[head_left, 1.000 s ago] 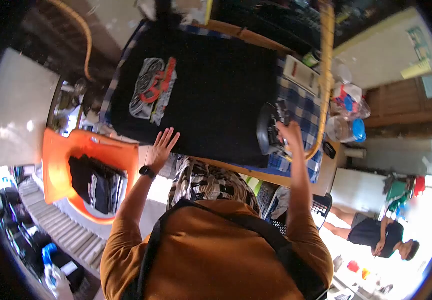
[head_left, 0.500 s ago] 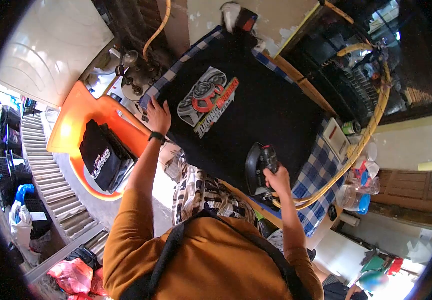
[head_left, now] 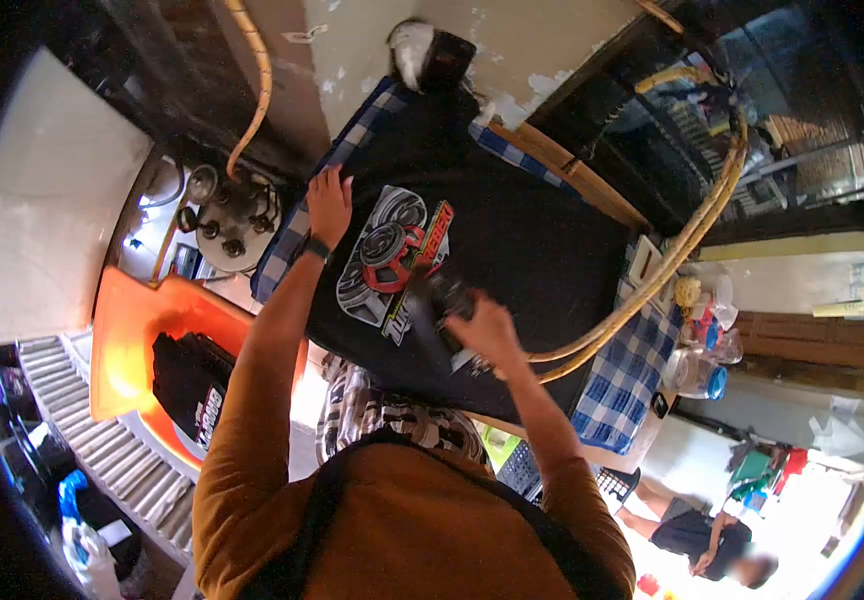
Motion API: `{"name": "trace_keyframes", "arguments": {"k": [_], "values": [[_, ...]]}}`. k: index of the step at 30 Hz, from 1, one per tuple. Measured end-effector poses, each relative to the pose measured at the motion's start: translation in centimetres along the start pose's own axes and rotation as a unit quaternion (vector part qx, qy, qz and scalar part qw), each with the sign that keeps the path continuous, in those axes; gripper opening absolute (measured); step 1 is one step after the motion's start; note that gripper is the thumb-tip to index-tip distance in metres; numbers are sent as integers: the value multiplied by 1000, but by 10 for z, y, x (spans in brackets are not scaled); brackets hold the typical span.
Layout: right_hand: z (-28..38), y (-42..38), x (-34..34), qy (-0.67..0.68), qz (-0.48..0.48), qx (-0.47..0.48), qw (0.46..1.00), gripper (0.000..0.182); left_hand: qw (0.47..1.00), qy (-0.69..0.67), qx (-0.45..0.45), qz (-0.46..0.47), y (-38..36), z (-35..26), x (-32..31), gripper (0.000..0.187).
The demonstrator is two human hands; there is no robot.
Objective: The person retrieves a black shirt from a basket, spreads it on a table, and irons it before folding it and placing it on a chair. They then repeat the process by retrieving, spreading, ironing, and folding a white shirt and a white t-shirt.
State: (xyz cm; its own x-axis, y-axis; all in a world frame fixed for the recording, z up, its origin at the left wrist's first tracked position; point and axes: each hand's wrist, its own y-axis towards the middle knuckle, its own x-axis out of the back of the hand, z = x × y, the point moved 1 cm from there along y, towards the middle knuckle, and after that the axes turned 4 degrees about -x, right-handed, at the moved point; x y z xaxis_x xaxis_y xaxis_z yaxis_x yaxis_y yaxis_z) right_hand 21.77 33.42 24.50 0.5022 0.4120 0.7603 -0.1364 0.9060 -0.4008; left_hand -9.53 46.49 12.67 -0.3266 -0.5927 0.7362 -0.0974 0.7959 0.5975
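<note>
A black T-shirt [head_left: 542,250] with a printed car-and-lettering picture [head_left: 392,255] lies spread on a blue-and-white checked cloth [head_left: 627,365]. My right hand [head_left: 489,332] grips the handle of a dark clothes iron [head_left: 434,312], blurred by motion. The iron is over the shirt at the lower right of the print and hides part of the lettering. A yellowish wrapped cord [head_left: 642,310] runs from near the iron toward the upper right. At the shirt's left edge, my left hand [head_left: 330,208] rests with fingers stretched out, holding nothing.
On the left, an orange plastic chair [head_left: 127,330] holds folded black shirts [head_left: 187,385]. Beyond it are metal pots [head_left: 232,220]. Clear plastic jars [head_left: 697,375] stand at the right edge of the table. Another person [head_left: 702,535] sits at the lower right.
My right hand has carried the iron left across the shirt, from the plain right side to the print. My left hand stays at the left edge, while the camera view has shifted.
</note>
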Motion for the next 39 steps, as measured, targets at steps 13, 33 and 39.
{"name": "trace_keyframes", "arguments": {"k": [13,33,39], "values": [[-135,100,135,379,-143,-255,878,19,990,25,-46,128,95,9,-64,24],[152,186,4,45,161,32,985,42,985,-26,60,160,-39,40,58,31],[95,129,5,-54,-1,24,998,45,988,36,-14,147,-47,36,58,23]]}}
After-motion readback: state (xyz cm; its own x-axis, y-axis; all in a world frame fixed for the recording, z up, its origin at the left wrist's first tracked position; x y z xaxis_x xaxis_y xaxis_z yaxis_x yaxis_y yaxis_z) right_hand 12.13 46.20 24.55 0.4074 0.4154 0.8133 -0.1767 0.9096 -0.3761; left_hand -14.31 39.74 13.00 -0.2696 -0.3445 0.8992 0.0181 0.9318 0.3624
